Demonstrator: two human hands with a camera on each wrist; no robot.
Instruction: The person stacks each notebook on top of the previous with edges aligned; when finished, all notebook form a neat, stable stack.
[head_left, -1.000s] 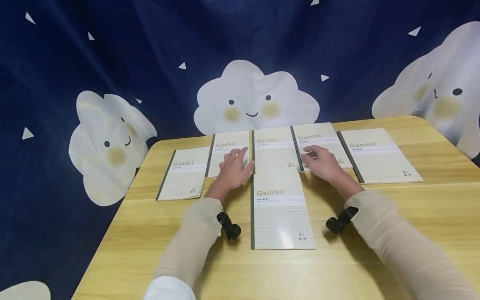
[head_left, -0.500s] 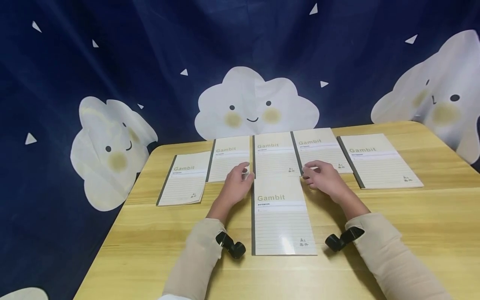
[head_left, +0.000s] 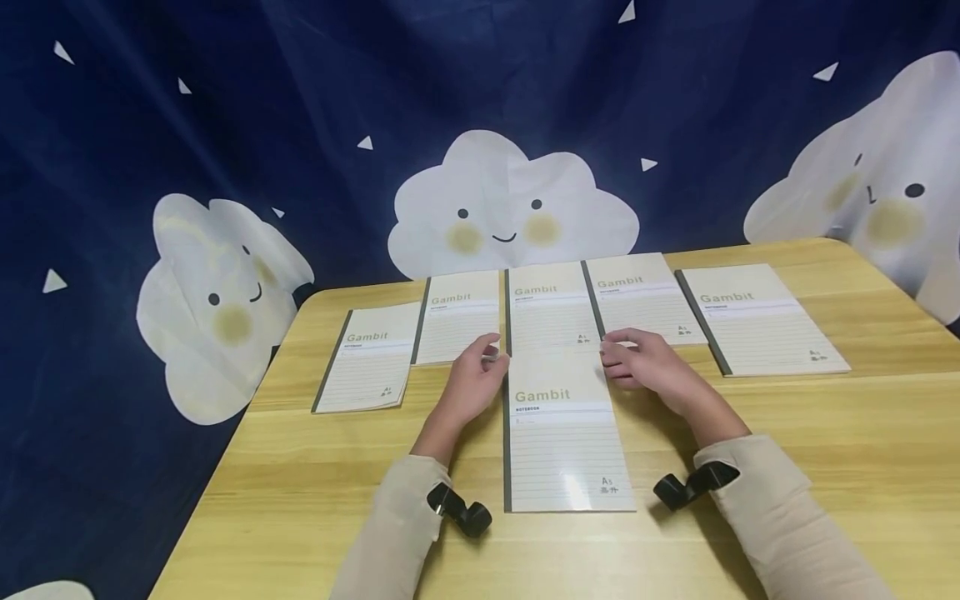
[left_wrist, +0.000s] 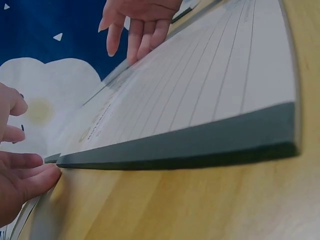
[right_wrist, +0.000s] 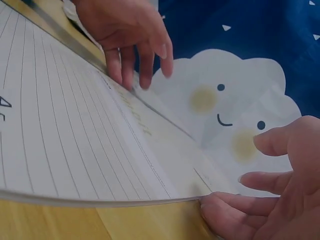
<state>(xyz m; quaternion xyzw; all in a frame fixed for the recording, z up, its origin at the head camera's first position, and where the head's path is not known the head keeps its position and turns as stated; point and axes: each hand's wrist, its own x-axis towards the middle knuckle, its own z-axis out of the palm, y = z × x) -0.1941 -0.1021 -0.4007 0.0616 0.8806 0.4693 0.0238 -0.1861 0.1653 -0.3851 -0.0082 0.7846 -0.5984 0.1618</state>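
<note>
In the head view, the front notebook [head_left: 566, 454] lies flat on the desk [head_left: 285, 500], between the left hand [head_left: 474, 379] and the right hand [head_left: 647, 365], which touch its sides near the top. The middle notebook [head_left: 547, 304] sits directly beyond it, their edges meeting. 2 left notebooks [head_left: 371, 358] and 2 right notebooks [head_left: 761, 321] flank that one, before a dark blue cloth [head_left: 315, 100] with white clouds.

In the left wrist view, the left grip is loosely spread, fingertips against the end of the front notebook's dark spine [left_wrist: 190, 142].

In the right wrist view, the right grip is likewise spread, 1 fingertip at the front notebook's corner; the left fingers reach down to the opposite edge.
</note>
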